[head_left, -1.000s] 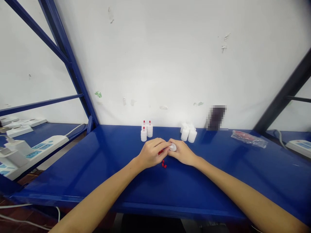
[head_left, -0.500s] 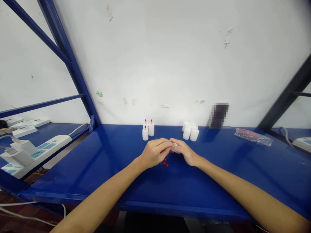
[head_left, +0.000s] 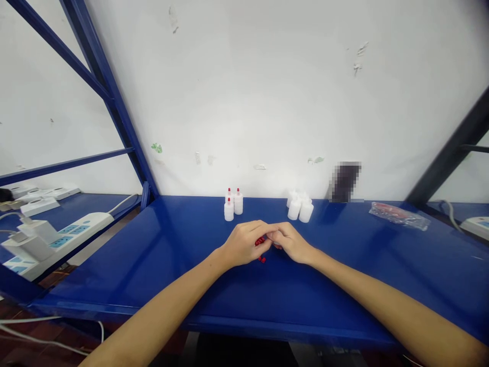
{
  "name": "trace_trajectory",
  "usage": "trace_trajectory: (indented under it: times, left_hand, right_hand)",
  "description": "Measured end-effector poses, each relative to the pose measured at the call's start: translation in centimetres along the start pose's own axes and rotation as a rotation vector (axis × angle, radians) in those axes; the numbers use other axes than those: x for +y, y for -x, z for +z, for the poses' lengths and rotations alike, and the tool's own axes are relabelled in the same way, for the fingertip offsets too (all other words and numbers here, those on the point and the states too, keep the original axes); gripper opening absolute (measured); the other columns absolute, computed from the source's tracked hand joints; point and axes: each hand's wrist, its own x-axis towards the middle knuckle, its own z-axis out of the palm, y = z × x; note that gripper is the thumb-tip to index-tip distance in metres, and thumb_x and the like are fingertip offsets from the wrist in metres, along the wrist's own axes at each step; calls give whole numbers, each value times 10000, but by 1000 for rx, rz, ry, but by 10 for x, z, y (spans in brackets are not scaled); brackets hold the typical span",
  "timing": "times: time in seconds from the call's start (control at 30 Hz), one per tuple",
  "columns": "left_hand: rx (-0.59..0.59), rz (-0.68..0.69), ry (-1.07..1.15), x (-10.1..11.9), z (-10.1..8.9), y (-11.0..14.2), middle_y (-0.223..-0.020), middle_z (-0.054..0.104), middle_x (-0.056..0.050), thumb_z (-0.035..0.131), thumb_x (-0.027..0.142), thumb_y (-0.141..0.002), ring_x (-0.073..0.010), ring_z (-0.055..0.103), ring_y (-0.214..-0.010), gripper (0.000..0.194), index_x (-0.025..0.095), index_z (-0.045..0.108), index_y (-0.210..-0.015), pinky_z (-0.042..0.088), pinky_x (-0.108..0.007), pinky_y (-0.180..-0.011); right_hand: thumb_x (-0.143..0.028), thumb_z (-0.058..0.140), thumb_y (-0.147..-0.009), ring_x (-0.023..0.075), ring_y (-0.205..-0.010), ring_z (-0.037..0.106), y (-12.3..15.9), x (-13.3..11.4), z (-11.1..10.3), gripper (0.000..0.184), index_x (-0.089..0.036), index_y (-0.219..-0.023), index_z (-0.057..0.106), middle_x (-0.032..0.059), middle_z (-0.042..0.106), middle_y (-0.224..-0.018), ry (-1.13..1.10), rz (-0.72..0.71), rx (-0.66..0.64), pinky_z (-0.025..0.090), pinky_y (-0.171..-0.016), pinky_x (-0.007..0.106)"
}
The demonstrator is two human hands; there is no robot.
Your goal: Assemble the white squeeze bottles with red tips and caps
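Observation:
My left hand (head_left: 246,244) and my right hand (head_left: 293,242) meet above the middle of the table, fingertips touching. My right hand is closed round a small white bottle, now almost wholly covered by the fingers. The left fingers and thumb close in on its end; what they pinch is hidden. Several small red caps (head_left: 260,241) show in the gap by my left hand, and a few more red caps (head_left: 262,259) lie on the table just below. Behind my left hand stand three white bottles with red-capped nozzles (head_left: 228,210).
A cluster of white bottles without red tips (head_left: 305,211) stands at the back, right of centre. Farther right lies a clear plastic bag (head_left: 399,215) with something red inside. A power strip (head_left: 76,232) is at the left, by the blue frame (head_left: 126,127). A blurred dark object (head_left: 344,182) leans on the wall.
My hands have come closer together and tilted, so the white bottle that showed between them is now mostly hidden. More red caps show beside my left fingers. The standing bottles have not moved.

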Motion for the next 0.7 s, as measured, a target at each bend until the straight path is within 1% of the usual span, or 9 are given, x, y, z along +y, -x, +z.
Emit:
trace_trajectory:
  times: [0.07,0.13,0.2,0.23,0.3,0.43,0.57,0.63,0.7]
  left_hand:
    - [-23,-34,33,2,-1,-1,-995,687,-74,485,158,-917,-168,646,-896,261,182,607,-1146,530,-297,-817]
    - [-14,-66,76,3,0,-2,-1001,679,-81,482,175,-933,-170,637,-901,221,178,624,-1103,523,-297,-819]
    - [35,-116,120,3,1,-2,-913,676,-68,510,216,-943,-151,625,-801,171,171,648,-1032,515,-270,-747]
    - [81,-160,140,2,1,-3,-849,668,-52,530,242,-941,-136,608,-730,157,169,657,-999,503,-253,-696]
    - [221,-289,162,-4,-1,-5,-743,637,-17,564,291,-929,-112,563,-631,160,170,662,-963,473,-230,-628]
    - [554,-551,180,-28,-21,-10,-635,579,30,596,362,-890,-99,535,-586,201,171,645,-927,439,-211,-612]
    - [697,-723,278,-59,-47,-9,-460,427,88,711,407,-768,-59,382,-426,275,143,648,-809,329,-187,-473]
    - [738,-791,305,-70,-54,-6,-430,412,97,743,416,-723,-48,350,-397,302,136,648,-786,290,-180,-437]
    - [740,-833,320,-76,-56,-4,-417,443,91,754,421,-707,-51,369,-380,318,134,654,-803,283,-176,-413]
  right_hand:
    - [-518,426,-944,135,-560,448,1,1,0,446,-180,-697,581,-21,483,-581,26,-20,20,356,-553,260]
    - [-535,451,-936,135,-564,461,1,3,0,440,-182,-704,575,-20,498,-591,22,-26,44,365,-557,259]
    - [-565,453,-926,138,-557,469,1,7,-1,466,-184,-672,543,-13,503,-588,-28,-9,64,378,-554,261]
    - [-584,431,-926,141,-550,476,0,8,-2,489,-185,-666,538,-7,508,-582,-72,8,74,387,-552,265]
    - [-600,378,-931,150,-538,493,-1,10,-3,524,-181,-675,561,6,523,-568,-152,49,93,406,-551,276]
    - [-547,383,-936,157,-541,512,-2,8,-6,493,-183,-670,585,8,533,-556,-156,106,101,430,-570,285]
    - [-505,410,-940,156,-566,509,-2,6,-5,449,-186,-671,578,0,517,-568,-120,99,75,423,-578,280]
    - [-490,411,-945,155,-572,507,-2,6,-4,439,-184,-676,577,-1,514,-573,-112,90,70,418,-581,278]
    - [-484,408,-949,154,-572,505,-2,5,-4,435,-185,-683,576,-2,511,-571,-109,88,66,417,-581,278]
